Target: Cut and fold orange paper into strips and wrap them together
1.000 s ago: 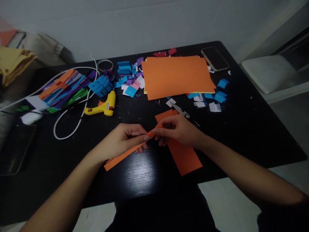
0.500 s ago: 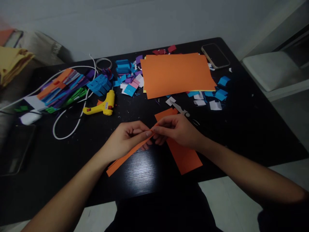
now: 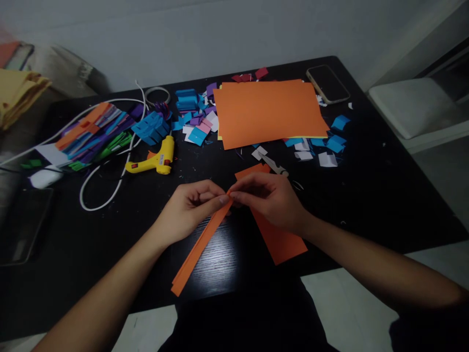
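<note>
Left hand (image 3: 190, 208) and right hand (image 3: 276, 198): fingers pinched far end of orange paper strip (image 3: 200, 249), near middle of counter (image 3: 366, 195) | strip seemed folded narrow | wider orange paper piece (image 3: 282, 242), right, lay unfolded | far orange sheets (image 3: 271, 115) lay full-width

Wears dark, near-black clothing (image 3: 252, 322) across the lap, too dim to show seams or print. Shows 1 equally dark sleeve (image 3: 425, 330) near the right elbow. Bares 2 slim forearms, left (image 3: 124, 278) and right (image 3: 359, 254), plus an ungloved left hand (image 3: 186, 210) and right hand (image 3: 282, 200).
</note>
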A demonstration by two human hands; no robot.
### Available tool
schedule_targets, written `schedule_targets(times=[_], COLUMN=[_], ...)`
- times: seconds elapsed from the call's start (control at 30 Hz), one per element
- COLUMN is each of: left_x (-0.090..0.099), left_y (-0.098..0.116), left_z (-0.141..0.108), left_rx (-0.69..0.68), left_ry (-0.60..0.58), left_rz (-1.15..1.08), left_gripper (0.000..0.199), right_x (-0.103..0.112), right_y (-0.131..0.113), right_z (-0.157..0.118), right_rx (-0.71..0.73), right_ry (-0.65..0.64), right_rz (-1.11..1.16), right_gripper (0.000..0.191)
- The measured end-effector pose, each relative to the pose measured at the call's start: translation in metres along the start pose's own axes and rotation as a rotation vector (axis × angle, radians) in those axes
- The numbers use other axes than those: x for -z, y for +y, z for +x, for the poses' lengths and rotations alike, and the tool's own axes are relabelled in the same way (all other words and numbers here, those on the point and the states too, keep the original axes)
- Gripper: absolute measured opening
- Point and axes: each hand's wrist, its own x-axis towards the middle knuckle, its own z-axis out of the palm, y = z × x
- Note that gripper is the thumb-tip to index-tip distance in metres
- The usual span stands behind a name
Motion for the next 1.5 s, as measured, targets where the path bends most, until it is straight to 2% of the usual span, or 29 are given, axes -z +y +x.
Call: schedule_targets(times=[0.27, 0.53, 0.67, 0.93, 1.23, 1.5], left_x=[0.0, -0.002, -0.003, -0.004, -0.004, -0.003], left_y=[0.003, 0.0, 0.0, 0.001, -0.001, -0.003], left_z=[-0.002, -0.002, -0.002, -0.003, -0.001, 0.001], left_rx=[-0.02, -0.03, -0.051, -0.056, -0.088, -0.077], left_ry=[0.065, 0.019, 0.044, 0.068, 0.112, 0.12], left_rz=[0.022, -0.073, -0.067, -0.051, -0.017, 0.005], left_gripper=[0.026, 0.018, 0.018, 0.017, 0.015, 0.016], right_x=[-0.003, 0.0, 0.0, 0.001, 0.002, 0.001], right_y=[-0.001, 0.004, 0.006, 0.005, 0.008, 0.006], right_z=[-0.004, -0.005, -0.006, -0.006, -0.007, -0.007], right_rx=[0.062, 0.117, 0.129, 0.215, 0.257, 0.233], right_ry=[0.027, 0.01, 0.004, 0.045, 0.045, 0.028], right_rz=[-0.037, -0.106, -0.13, -0.228, -0.204, -0.176], right_gripper=[0.016, 0.015, 0.019, 0.013, 0.013, 0.011])
